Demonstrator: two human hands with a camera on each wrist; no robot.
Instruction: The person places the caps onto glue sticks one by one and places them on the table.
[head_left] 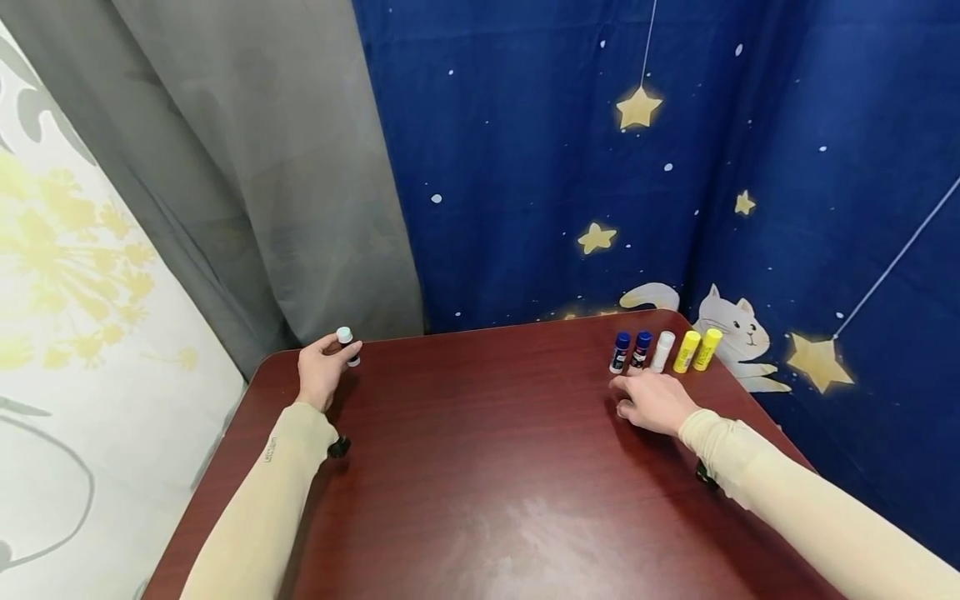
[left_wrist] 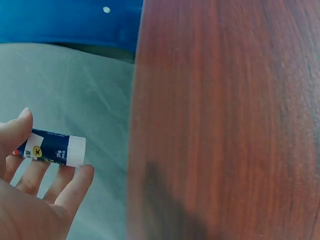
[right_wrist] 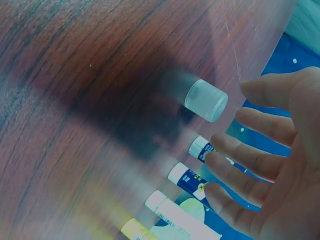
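Near the back left corner of the table, my left hand (head_left: 321,371) holds a dark blue glue stick (left_wrist: 52,147) between thumb and fingers. It is upright in the head view, with a pale cap; I cannot tell whether it touches the table. At the right, my right hand (head_left: 651,402) reaches just in front of a row of glue sticks, its fingers loosely bent. The right wrist view shows a small translucent cylinder (right_wrist: 206,100) just off the tips of the thumb and forefinger, apparently apart from them. In the head view I cannot make this cylinder out.
Two dark blue glue sticks (head_left: 619,352), a white one (head_left: 662,352) and two yellow ones (head_left: 687,352) stand in line by the back right corner of the brown table (head_left: 465,433). Grey and blue curtains (head_left: 525,167) hang behind the table's back edge.
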